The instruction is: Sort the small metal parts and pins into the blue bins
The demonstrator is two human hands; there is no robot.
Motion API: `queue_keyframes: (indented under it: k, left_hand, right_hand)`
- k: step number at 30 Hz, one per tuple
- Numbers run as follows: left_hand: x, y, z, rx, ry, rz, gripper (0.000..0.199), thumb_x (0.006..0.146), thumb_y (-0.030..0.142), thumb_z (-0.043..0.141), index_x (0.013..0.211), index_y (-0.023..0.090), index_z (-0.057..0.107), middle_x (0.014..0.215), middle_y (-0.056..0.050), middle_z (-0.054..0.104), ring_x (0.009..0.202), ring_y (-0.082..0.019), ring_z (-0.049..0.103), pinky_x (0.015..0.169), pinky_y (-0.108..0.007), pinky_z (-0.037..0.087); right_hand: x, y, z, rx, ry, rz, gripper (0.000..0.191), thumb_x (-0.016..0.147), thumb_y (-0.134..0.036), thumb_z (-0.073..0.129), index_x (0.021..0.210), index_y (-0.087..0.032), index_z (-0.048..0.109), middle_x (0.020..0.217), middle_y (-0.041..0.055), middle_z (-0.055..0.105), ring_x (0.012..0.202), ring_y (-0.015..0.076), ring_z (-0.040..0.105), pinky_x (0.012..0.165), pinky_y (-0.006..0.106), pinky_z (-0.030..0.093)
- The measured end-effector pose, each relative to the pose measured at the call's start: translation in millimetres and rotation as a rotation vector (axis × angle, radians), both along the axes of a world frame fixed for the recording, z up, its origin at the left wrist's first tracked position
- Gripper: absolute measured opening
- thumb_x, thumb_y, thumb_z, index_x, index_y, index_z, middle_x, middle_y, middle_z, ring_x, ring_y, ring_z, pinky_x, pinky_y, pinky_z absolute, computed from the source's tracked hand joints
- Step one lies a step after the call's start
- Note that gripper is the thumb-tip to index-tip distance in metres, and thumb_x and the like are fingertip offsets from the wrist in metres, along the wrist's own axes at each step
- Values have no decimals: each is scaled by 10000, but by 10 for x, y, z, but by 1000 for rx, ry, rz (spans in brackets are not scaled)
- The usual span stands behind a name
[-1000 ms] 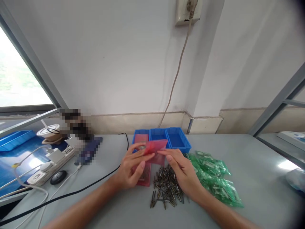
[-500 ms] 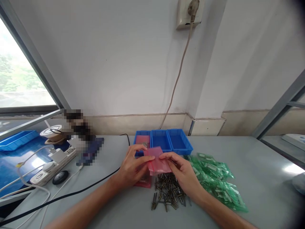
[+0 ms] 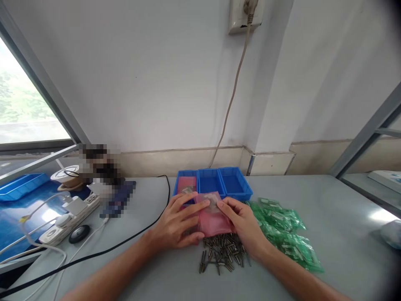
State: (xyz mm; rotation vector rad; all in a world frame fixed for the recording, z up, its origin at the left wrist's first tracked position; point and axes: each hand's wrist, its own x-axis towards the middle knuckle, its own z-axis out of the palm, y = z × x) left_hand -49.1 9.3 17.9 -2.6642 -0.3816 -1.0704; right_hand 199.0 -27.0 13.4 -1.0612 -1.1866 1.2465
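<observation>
A pink plastic zip bag (image 3: 215, 223) with small metal pieces showing through its upper part is held above a heap of metal pins that look like blind rivets (image 3: 224, 251). My right hand (image 3: 244, 223) pinches the bag's right side between thumb and fingers. With its fingers spread, my left hand (image 3: 180, 219) rests against the bag's left side, its index fingertip on the plastic. Under my left hand lies another pink bag, mostly hidden. One more pink bag (image 3: 186, 182) sits in the left compartment of the blue bins (image 3: 236, 194), behind my hands.
Several green plastic bags (image 3: 288, 234) of small parts lie right of the rivets. At left are a black mouse (image 3: 79, 234), a power strip (image 3: 52, 234) and a black cable (image 3: 125, 242) crossing the table. A metal frame post (image 3: 360, 142) stands at right.
The pink bag has turned and spread flatter, its metal contents now showing near the top. My left hand has gone from pinching the bag to spread fingers; my right still grips it.
</observation>
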Motion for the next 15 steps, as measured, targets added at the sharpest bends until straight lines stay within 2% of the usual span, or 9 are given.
queue_keyframes:
  k: [2,5,7,8,10,12,15]
  left_hand:
    - [-8,5,-7,23,17,-1,325,1086,401,535,1210,173,730,1449,-130,691,1477,-329,476,1220,-530,429]
    - [-4,4,-26,19,-13,16,393,1028,208,515,1391,133,648,1448,-149,686,1440,-315,521,1176,-513,475]
    - [7,0,-39,25,-61,38,509,975,90,496,1473,129,597,1405,-146,706,1398,-299,558,1132,-488,514]
    - [12,0,-45,35,-84,48,546,969,57,487,1500,137,580,1372,-140,719,1374,-288,574,1112,-471,530]
    - [17,5,-57,52,-100,68,558,993,37,483,1534,151,559,1312,-132,735,1332,-272,596,1081,-442,551]
    - [14,20,-72,43,-87,85,534,1028,48,498,1548,161,548,1271,-128,739,1292,-265,610,1063,-430,558]
    - [2,48,-91,10,-104,84,458,1061,94,541,1510,175,585,1133,-112,753,1150,-253,649,986,-416,563]
  right_hand:
    - [4,-2,6,61,-5,-27,438,934,-582,750,733,-208,646,736,-18,529,678,150,439,611,277,374]
    - [13,3,26,119,35,-56,372,962,-553,715,814,-217,769,977,44,661,756,177,516,668,303,437]
    - [23,11,42,85,101,-15,354,969,-531,695,871,-219,832,1165,80,701,757,185,552,641,317,444]
    - [29,14,49,54,138,15,351,966,-518,692,885,-215,850,1175,92,718,751,190,564,623,320,438]
    - [36,17,58,6,186,54,347,952,-495,703,880,-200,869,1002,100,744,741,201,568,609,319,426]
    - [39,14,56,-16,189,53,348,951,-491,708,886,-194,876,774,66,683,697,195,531,606,317,406]
    - [35,4,35,-17,153,34,347,959,-496,695,909,-204,876,697,30,619,643,178,468,599,319,381]
